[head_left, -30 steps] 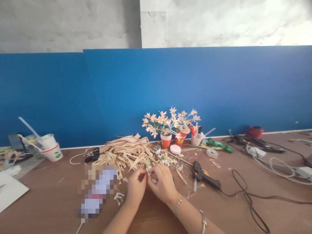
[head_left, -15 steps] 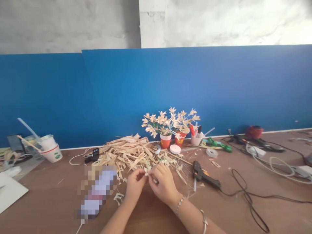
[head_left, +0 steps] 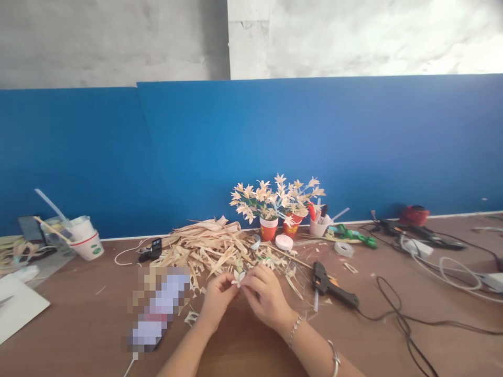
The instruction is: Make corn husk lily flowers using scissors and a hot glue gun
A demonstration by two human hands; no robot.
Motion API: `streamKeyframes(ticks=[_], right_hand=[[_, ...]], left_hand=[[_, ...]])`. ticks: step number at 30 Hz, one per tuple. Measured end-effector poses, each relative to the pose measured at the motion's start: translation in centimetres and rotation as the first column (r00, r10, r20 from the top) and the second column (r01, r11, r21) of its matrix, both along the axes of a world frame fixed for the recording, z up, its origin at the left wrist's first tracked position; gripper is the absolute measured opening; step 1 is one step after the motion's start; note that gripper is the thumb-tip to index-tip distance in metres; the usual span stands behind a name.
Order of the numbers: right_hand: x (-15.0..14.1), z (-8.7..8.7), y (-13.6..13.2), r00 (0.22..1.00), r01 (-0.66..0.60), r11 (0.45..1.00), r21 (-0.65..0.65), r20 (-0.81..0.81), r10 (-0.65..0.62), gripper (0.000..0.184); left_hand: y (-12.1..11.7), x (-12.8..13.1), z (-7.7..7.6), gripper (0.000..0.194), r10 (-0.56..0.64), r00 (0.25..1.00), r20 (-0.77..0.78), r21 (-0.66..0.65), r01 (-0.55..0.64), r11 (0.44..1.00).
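Between my two hands is a small pale handmade flower (head_left: 238, 278) with pointed petals. My left hand (head_left: 218, 298) pinches it from the left, its fingers closed. From the right, my right hand (head_left: 265, 296) grips a petal edge between thumb and forefinger; the exact contact is partly hidden by the fingers. Just beyond them lies a heap of dry husk strips (head_left: 208, 241). Behind stand similar pale flowers (head_left: 259, 196) on green stems in a red paper cup (head_left: 269, 229), beside a second red cup (head_left: 291, 229).
A black glue gun (head_left: 334, 287) with a trailing cable lies right of my hands. Left is a pixelated phone-like object (head_left: 161, 309). Along the back are a white tape roll (head_left: 284, 242), a clear tape roll (head_left: 343, 248) and a white cup (head_left: 87, 246). Cables run at right.
The flower has turned slightly, so its petals show more openly between my fingertips. Both hands stay almost in place, and the whole view has shifted a little.
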State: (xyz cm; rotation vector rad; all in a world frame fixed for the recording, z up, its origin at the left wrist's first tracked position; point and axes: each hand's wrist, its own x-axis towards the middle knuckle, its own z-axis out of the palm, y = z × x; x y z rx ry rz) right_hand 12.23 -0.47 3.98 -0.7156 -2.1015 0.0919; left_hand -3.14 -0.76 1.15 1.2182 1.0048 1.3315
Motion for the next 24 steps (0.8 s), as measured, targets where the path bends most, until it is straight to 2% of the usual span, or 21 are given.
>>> streamKeyframes(ticks=[6,12,17,24], right_hand=[[0.1,0.0,-0.3,1.0,0.007,0.999,-0.034,0.019,-0.006,0.015],[0.0,-0.7,-0.2,0.98,0.037,0.984,-0.177,-0.186,-0.07,0.013],[0.0,-1.3,-0.2,0.966,0.053,0.952,-0.303,-0.227,-0.126,0.006],[-0.1,-1.2,-0.8,1.0,0.013,0.996,-0.084,-0.018,-0.014,0.012]], left_hand=[[0.0,0.2,0.1,0.006,0.081,0.994,-0.073,0.068,-0.076,0.995],[0.1,0.2,0.1,0.004,0.105,0.993,-0.062,0.079,-0.1,0.992],[0.0,0.5,0.1,0.006,0.062,0.998,-0.023,0.053,-0.061,0.997],[-0.4,0.8,0.9,0.009,0.101,0.995,-0.01,0.004,-0.101,0.995]])
